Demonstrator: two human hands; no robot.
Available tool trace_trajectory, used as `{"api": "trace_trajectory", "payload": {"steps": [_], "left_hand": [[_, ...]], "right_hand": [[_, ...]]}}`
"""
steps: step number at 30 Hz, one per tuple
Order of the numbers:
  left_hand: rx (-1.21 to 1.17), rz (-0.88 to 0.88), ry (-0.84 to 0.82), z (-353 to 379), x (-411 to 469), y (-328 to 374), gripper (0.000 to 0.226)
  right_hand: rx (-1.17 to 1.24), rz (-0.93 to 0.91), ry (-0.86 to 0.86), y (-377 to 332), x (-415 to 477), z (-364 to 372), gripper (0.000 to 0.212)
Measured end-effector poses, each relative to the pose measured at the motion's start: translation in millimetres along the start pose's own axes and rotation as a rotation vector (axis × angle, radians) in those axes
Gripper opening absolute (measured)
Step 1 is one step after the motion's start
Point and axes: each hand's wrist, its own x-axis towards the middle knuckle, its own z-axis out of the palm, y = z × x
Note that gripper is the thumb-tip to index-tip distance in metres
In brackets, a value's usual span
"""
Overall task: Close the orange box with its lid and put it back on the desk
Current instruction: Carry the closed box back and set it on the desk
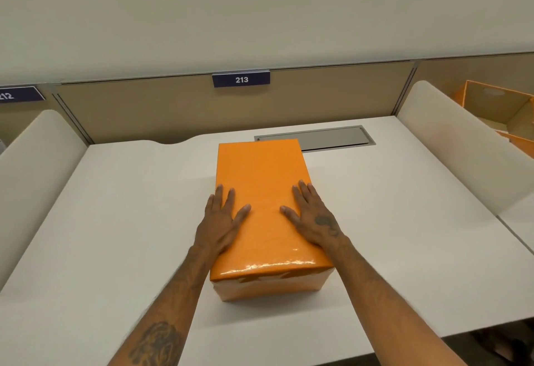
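Note:
An orange box (pixel 261 174) stands on the white desk (pixel 115 221), near its middle, with its glossy orange lid seated on top. My left hand (pixel 221 221) lies flat on the lid's left edge, fingers spread and pointing away from me. My right hand (pixel 313 215) lies flat on the lid's right edge in the same way. Neither hand curls around the box. The lid's near edge overlaps the paler box wall below it.
A grey metal cable hatch (pixel 332 137) is set in the desk behind the box. Curved white dividers (pixel 450 146) flank the desk on both sides. A sign reading 213 (pixel 241 79) hangs on the back panel. Another open orange box (pixel 497 105) sits in the booth to the right.

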Motion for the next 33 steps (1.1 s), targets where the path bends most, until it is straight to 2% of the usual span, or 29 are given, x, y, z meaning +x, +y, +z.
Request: {"api": "trace_trajectory", "payload": {"steps": [6,17,21,24,26,29,33], "left_hand": [[0.159,0.007,0.004,8.4,3.8,-2.8,0.092],[0.118,0.009,-0.025,1.5,3.2,-0.6,0.094],[-0.017,-0.077,-0.021,-3.2,-3.6,2.5,0.093],[-0.315,-0.203,-0.013,-6.1,-11.5,3.1,0.094],[-0.444,-0.219,-0.007,-8.5,-16.6,4.1,0.092],[-0.467,-0.252,-0.026,-10.6,-22.9,9.6,0.087],[-0.463,-0.299,-0.026,-10.8,-29.5,11.5,0.084]], "right_hand": [[-0.051,-0.002,0.019,0.7,-0.5,5.0,0.083],[0.025,0.014,0.010,-1.1,-0.3,-1.5,0.086],[0.279,0.121,0.024,0.2,-3.1,-7.4,0.090],[0.581,0.219,-0.002,9.6,-4.5,-12.2,0.090],[0.777,0.254,-0.052,16.2,-8.5,-12.2,0.091],[0.972,0.266,-0.084,20.0,-13.1,-11.1,0.092],[1.030,0.249,-0.101,11.7,-14.1,-10.4,0.089]]}}
